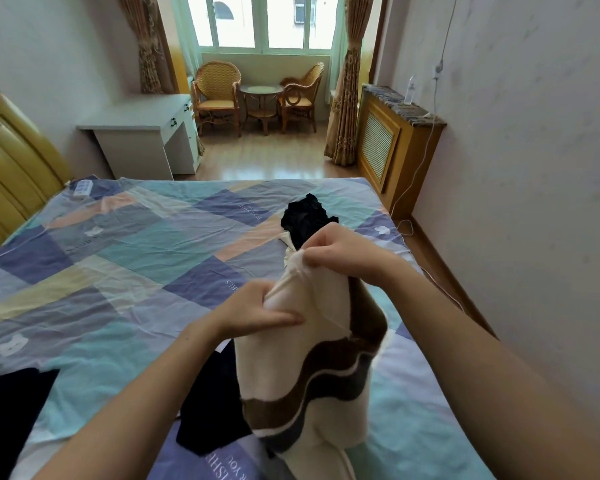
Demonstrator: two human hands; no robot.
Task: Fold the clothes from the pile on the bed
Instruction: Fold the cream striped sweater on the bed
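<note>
If my pinch slips, the sweater could drop back onto the dark clothes and tangle. My left hand grips its bunched top edge, my right hand pinches it higher; it hangs between them above the bed

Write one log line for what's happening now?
left hand: grips cream sweater | right hand: pinches sweater top | sweater: lifted, unfolded
</note>
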